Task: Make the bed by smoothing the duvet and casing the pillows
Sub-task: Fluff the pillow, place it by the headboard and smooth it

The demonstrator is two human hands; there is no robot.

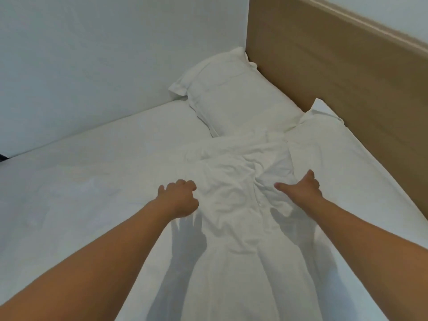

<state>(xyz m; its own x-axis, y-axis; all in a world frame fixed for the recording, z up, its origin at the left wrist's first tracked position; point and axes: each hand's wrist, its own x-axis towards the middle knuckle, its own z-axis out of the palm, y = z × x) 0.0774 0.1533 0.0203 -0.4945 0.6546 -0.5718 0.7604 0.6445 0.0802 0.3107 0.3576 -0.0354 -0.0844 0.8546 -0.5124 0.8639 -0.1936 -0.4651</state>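
White bed (69, 193) against wall | duvet (240, 216) bunched in a ridge running from me toward headboard-end pillow (231, 98) | my left hand (179, 198) grips its left edge, right hand (301, 189) lies spread on its right | equally near

A plain white wall (97, 54) runs along the far side of the bed (69, 181), meeting a light brown wooden headboard (335, 72) at the corner. Above the headboard a strip of pale wall (393, 10) shows. Soft, even light falls on the white mattress sheet.
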